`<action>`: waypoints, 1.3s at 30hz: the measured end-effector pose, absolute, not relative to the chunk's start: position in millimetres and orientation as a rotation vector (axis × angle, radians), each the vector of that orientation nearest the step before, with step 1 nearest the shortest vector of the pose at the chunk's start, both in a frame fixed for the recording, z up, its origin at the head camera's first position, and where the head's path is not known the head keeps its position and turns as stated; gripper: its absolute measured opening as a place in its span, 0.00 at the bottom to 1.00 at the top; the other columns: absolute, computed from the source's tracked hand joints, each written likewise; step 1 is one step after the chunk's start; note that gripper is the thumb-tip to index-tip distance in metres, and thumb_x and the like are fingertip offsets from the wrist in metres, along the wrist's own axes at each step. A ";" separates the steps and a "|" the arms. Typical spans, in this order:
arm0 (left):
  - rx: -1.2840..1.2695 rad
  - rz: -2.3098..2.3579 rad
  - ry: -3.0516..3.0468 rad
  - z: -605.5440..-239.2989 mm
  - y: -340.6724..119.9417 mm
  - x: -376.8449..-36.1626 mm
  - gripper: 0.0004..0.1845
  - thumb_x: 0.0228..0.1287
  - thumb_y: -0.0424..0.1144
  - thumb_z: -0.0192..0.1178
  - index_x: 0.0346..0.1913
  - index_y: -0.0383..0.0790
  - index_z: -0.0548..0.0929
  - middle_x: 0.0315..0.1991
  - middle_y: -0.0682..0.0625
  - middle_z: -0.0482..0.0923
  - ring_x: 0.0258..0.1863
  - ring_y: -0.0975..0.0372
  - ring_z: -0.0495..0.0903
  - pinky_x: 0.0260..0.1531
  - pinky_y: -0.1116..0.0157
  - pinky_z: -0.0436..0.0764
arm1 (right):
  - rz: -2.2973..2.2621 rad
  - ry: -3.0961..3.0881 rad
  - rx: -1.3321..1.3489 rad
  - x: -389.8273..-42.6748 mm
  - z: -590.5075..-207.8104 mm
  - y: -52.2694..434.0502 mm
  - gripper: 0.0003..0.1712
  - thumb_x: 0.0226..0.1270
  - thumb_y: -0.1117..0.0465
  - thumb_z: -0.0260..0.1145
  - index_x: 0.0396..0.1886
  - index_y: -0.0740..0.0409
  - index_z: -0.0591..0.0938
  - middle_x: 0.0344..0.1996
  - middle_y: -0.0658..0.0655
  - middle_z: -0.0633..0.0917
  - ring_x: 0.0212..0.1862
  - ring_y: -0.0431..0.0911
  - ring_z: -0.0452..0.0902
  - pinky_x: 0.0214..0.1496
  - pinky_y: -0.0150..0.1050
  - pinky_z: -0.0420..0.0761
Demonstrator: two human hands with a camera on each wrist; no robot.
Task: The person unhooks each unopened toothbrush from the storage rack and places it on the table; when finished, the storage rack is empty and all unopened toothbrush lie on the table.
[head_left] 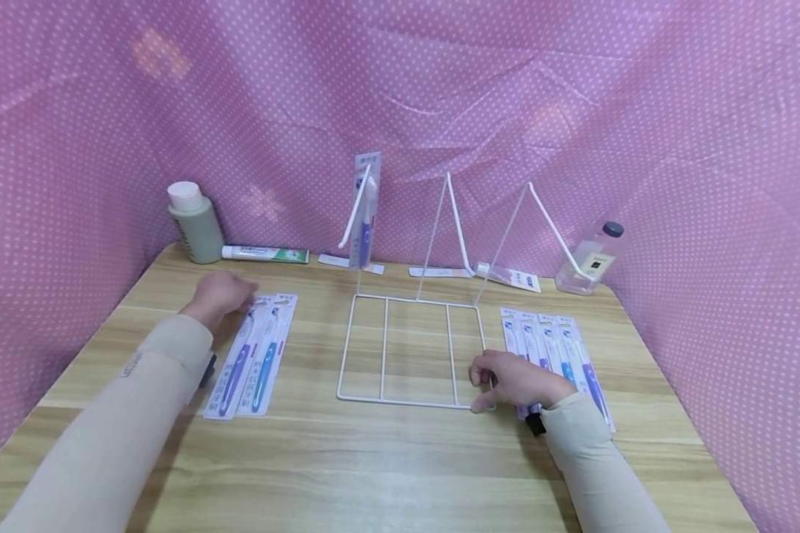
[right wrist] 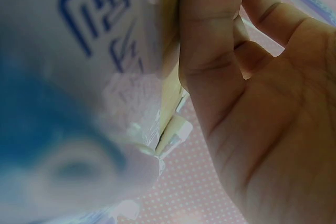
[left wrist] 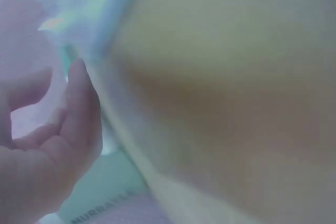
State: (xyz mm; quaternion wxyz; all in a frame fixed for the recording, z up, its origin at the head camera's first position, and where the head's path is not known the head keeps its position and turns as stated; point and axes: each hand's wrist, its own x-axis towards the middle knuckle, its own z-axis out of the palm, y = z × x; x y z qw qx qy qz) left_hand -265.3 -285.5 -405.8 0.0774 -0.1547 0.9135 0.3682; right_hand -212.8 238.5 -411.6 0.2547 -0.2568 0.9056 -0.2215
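Note:
My left hand [head_left: 221, 295] hovers by the top ends of two packaged toothbrushes, one purple [head_left: 235, 370] and one blue [head_left: 263, 370], lying side by side. In the left wrist view its thumb and fingers stand apart with nothing between them. A white wire rack [head_left: 383, 348] stands mid-table with three upright prongs. Another toothbrush pack [head_left: 364, 229] hangs upright at the left prong. My right hand [head_left: 516, 379] is at the rack's front right corner, fingers loosely bent; contact with the wire is unclear. Beside and partly under that hand lie several packaged toothbrushes [head_left: 590, 374].
Along the back stand a green bottle [head_left: 198, 229] with a white cap and a clear bottle [head_left: 583, 263] with a dark cap. Between them lie a green-and-white toothpaste tube [head_left: 267, 255], a white tube [head_left: 510, 277] and two flat white strips. Pink dotted cloth [head_left: 440, 89] encloses the table.

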 end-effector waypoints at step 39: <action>0.019 2.599 2.041 -264.0 -121.3 -318.6 0.14 0.75 0.42 0.65 0.58 0.43 0.86 0.46 0.54 0.84 0.47 0.62 0.86 0.62 0.58 0.81 | -0.602 2.460 -0.719 -216.0 -416.7 243.0 0.20 0.57 0.50 0.83 0.36 0.50 0.79 0.36 0.49 0.77 0.39 0.45 0.72 0.42 0.38 0.71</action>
